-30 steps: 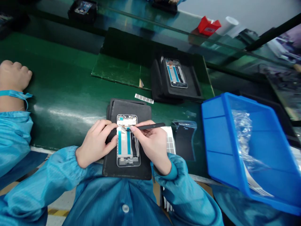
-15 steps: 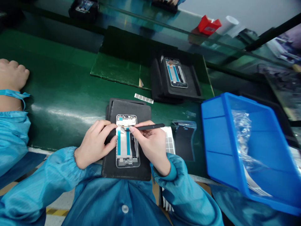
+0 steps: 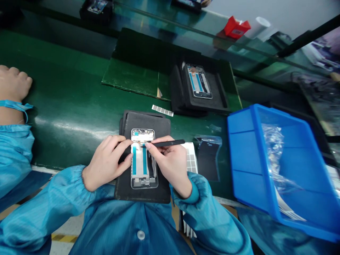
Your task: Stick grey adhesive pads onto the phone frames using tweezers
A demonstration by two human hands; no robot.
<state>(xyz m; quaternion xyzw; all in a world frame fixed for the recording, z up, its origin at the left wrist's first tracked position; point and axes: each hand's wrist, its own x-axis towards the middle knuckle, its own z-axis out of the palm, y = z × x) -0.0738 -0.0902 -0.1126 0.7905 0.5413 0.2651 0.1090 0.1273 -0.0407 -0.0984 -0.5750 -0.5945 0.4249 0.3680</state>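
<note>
An opened smartphone (image 3: 138, 159) lies face down on a black foam pad (image 3: 143, 122), its circuit board, blue strips and bare inner frame showing. My left hand (image 3: 108, 161) is closed at its left edge, forefinger and thumb against the frame, steadying it. Black tweezers (image 3: 170, 143) sit pinched in my right hand (image 3: 172, 159), held over the phone's right side. Their tip points left, just below the board. A small pale piece shows by the tip, too small to make out.
Right of the pad are a white label sheet (image 3: 191, 157), a dark film in clear plastic (image 3: 209, 159) and a blue bin (image 3: 247, 159) with plastic wrap. Beyond lie a silvery strip (image 3: 162, 110) and a second opened phone (image 3: 198, 81) in a black tray. Another person's fist (image 3: 14, 83) rests at left.
The tweezers and my right hand have shifted very slightly left. My left hand stays at the phone's edge, and the phone keeps its place on the pad.
</note>
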